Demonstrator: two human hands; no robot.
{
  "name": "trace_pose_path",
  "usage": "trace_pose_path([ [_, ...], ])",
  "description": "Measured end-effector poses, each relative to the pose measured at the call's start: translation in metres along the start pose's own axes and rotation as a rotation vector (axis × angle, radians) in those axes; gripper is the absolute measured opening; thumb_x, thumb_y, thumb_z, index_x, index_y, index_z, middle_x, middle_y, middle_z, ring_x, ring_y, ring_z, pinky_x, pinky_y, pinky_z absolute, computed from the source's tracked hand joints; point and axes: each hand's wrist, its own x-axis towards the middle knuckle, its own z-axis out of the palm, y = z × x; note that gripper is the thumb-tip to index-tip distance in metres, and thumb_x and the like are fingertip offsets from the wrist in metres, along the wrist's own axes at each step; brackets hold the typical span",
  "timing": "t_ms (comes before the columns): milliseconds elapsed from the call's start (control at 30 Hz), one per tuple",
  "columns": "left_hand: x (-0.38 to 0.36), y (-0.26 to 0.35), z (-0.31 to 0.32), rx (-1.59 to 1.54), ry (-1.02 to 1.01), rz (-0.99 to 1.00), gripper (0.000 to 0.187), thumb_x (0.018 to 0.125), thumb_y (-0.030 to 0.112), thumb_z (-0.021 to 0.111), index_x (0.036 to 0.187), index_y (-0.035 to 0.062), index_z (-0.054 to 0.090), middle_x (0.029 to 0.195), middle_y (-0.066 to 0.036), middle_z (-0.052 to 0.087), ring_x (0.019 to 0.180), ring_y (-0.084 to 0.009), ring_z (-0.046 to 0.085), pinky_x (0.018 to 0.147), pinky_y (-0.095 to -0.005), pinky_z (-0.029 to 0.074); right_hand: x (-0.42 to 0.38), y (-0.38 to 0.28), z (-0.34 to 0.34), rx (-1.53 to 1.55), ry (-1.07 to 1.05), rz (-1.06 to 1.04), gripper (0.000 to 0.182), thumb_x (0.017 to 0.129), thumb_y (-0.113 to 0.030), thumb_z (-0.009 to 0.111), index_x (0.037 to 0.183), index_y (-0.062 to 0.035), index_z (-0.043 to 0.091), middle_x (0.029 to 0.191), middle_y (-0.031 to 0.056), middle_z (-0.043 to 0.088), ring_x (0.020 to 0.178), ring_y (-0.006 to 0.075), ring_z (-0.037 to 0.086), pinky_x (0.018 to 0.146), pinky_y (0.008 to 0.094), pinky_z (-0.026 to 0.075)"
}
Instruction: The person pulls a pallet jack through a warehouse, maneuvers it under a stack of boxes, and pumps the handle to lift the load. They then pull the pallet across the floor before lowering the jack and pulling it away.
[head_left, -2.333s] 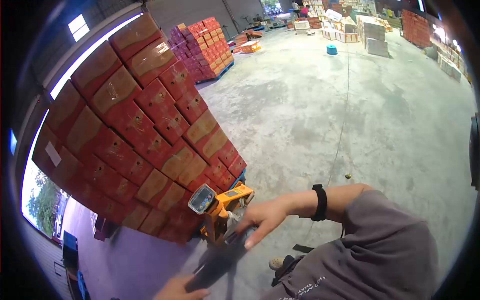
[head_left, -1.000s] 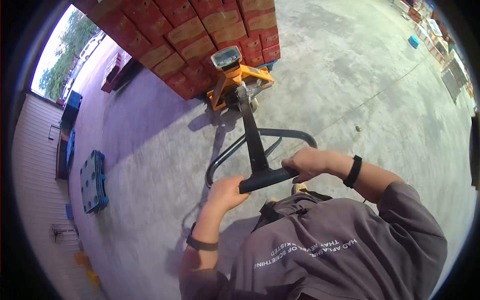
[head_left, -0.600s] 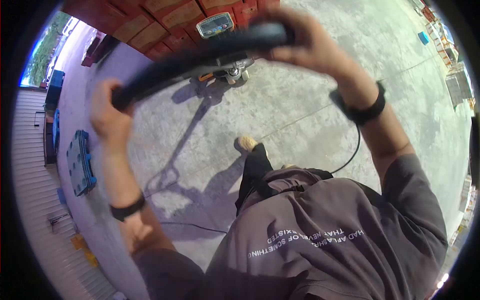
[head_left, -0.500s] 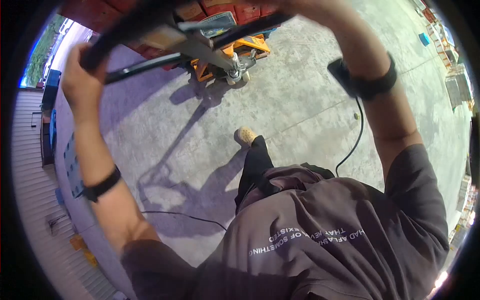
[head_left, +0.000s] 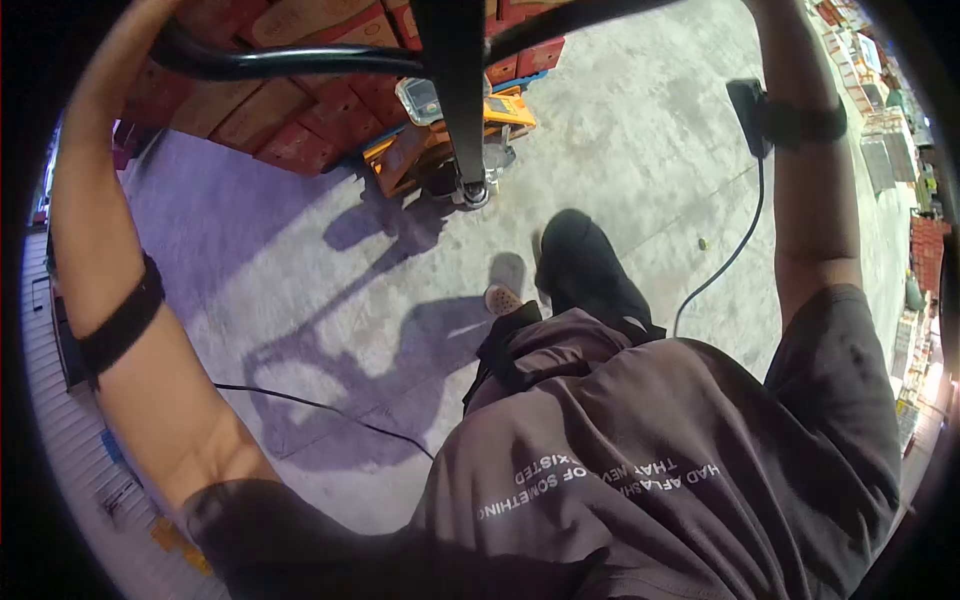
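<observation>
The black loop handle (head_left: pixel 300 62) of a pallet jack crosses the top of the view. Its dark shaft (head_left: pixel 460 110) runs down to the wheel base near the floor. Behind it stands the orange body (head_left: pixel 508 108) of the pallet jack, with a small display unit (head_left: pixel 419 100) on it. My left forearm reaches up beside the handle's left bend, and that hand lies beyond the top edge. On the right, my other forearm also reaches past the top edge, so its hand is hidden too.
Red and brown cartons (head_left: pixel 310 115) are stacked behind the pallet jack, with a blue pallet edge below. Black cables (head_left: pixel 728 262) hang from both sides of me. Stacked goods (head_left: pixel 885 150) line the far right. My shoe (head_left: pixel 502 299) is on the concrete floor (head_left: pixel 620 150).
The handle has swung from a slant to a straighter position ahead of me. Both arms have spread outward, and my hands have left the view. My dark-trousered leg has stepped forward.
</observation>
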Motion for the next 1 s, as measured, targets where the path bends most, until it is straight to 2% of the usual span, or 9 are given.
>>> trace_pose_path([
  [233, -0.021, -0.035, 0.011, -0.392, 0.122, -0.275, 0.027, 0.077, 0.023, 0.074, 0.094, 0.0077, 0.060, 0.068, 0.002, 0.055, 0.049, -0.0058, 0.049, 0.044, -0.0202, 0.042, 0.004, -0.005, -0.009, 0.043, -0.079, 0.143, 0.045, 0.080, -0.008, 0.067, 0.122, -0.0057, 0.052, 0.074, -0.0026, 0.056, 0.052, 0.0037, 0.046, 0.043, 0.0186, 0.034],
  [267, -0.020, -0.036, 0.014, -0.404, 0.143, -0.254, 0.028, 0.078, 0.023, 0.074, 0.095, 0.0072, 0.060, 0.069, 0.002, 0.056, 0.050, -0.0055, 0.049, 0.044, -0.0201, 0.042, 0.006, 0.020, -0.030, 0.162, -0.186, 0.188, 0.046, 0.075, -0.018, 0.071, 0.115, -0.0033, 0.054, 0.079, 0.0012, 0.057, 0.064, 0.0090, 0.052, 0.054, 0.0227, 0.040],
  [333, -0.020, -0.042, 0.011, -0.429, 0.143, -0.263, 0.030, 0.078, 0.024, 0.074, 0.098, 0.0061, 0.061, 0.072, 0.002, 0.058, 0.052, -0.0060, 0.051, 0.046, -0.0203, 0.043, 0.011, 0.064, -0.056, 0.381, -0.379, 0.239, 0.053, 0.070, -0.027, 0.074, 0.111, 0.0002, 0.054, 0.083, 0.0047, 0.057, 0.073, 0.0133, 0.055, 0.064, 0.0252, 0.044],
  [433, -0.021, -0.022, 0.013, -0.392, 0.224, -0.262, 0.034, 0.077, 0.023, 0.076, 0.100, 0.0040, 0.060, 0.078, 0.000, 0.061, 0.062, -0.0089, 0.056, 0.057, -0.0219, 0.048, 0.004, 0.074, -0.071, 0.468, -0.563, 0.217, 0.063, 0.073, -0.036, 0.073, 0.116, 0.0029, 0.049, 0.077, 0.0033, 0.054, 0.065, 0.0098, 0.051, 0.057, 0.0241, 0.041],
  [500, -0.028, -0.038, 0.032, -0.508, 0.387, -0.065, 0.035, 0.074, 0.020, 0.078, 0.099, 0.0034, 0.060, 0.082, -0.002, 0.062, 0.072, -0.0115, 0.059, 0.068, -0.0239, 0.049, -0.001, 0.084, -0.074, 0.564, -0.562, 0.237, 0.061, 0.074, -0.035, 0.071, 0.117, 0.0028, 0.049, 0.081, 0.0042, 0.053, 0.070, 0.0113, 0.050, 0.061, 0.0257, 0.039],
  [667, -0.031, -0.047, -0.004, -0.511, 0.079, -0.024, 0.031, 0.071, 0.011, 0.077, 0.094, 0.0052, 0.058, 0.083, -0.004, 0.060, 0.075, -0.0138, 0.059, 0.068, -0.0266, 0.047, -0.004, 0.108, -0.090, 0.788, -0.567, 0.266, 0.058, 0.078, -0.035, 0.066, 0.119, 0.0026, 0.048, 0.092, 0.0066, 0.051, 0.082, 0.0150, 0.047, 0.071, 0.0296, 0.035],
  [800, -0.036, -0.030, -0.027, -0.161, -0.080, -0.008, 0.061, 0.055, 0.026, 0.085, 0.104, 0.0015, 0.057, 0.086, -0.009, 0.061, 0.079, -0.0194, 0.062, 0.073, -0.0290, 0.048, -0.007, 0.121, -0.097, 0.915, -0.591, 0.236, 0.055, 0.081, -0.034, 0.062, 0.120, 0.0024, 0.048, 0.101, 0.0085, 0.049, 0.092, 0.0180, 0.045, 0.080, 0.0327, 0.032],
  [900, -0.037, -0.010, -0.034, -0.274, -0.061, -0.011, 0.050, 0.047, 0.021, 0.082, 0.087, 0.0027, 0.058, 0.078, -0.005, 0.058, 0.071, -0.0158, 0.058, 0.067, -0.0247, 0.044, -0.010, 0.118, -0.107, 0.997, -0.619, 0.206, 0.053, 0.083, -0.033, 0.059, 0.121, 0.0022, 0.047, 0.108, 0.0099, 0.047, 0.099, 0.0202, 0.043, 0.086, 0.0350, 0.029],
  [1000, -0.039, -0.006, -0.034, -0.280, -0.105, -0.085, 0.049, 0.051, 0.018, 0.082, 0.090, 0.0010, 0.057, 0.081, -0.005, 0.058, 0.072, -0.0145, 0.057, 0.068, -0.0239, 0.044, -0.011, 0.124, -0.110, 1.056, -0.650, 0.180, 0.052, 0.086, -0.033, 0.056, 0.123, 0.0021, 0.047, 0.115, 0.0113, 0.045, 0.106, 0.0224, 0.041, 0.092, 0.0374, 0.027],
])
